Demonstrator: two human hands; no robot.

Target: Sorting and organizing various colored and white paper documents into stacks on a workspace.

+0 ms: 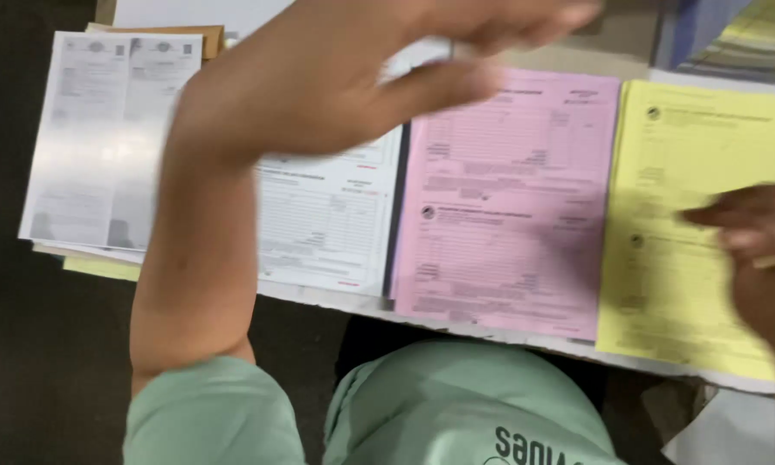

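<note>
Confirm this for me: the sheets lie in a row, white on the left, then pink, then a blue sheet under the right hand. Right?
Not quite. The sheet under the right hand is yellow, not blue. The head view shows the white sheet, then the pink sheet, then the yellow one on the right.

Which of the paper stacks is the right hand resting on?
The yellow stack, farthest right. The right hand lies over its right edge, while the pink stack beside it and the two white stacks further left are not under that hand.
</note>
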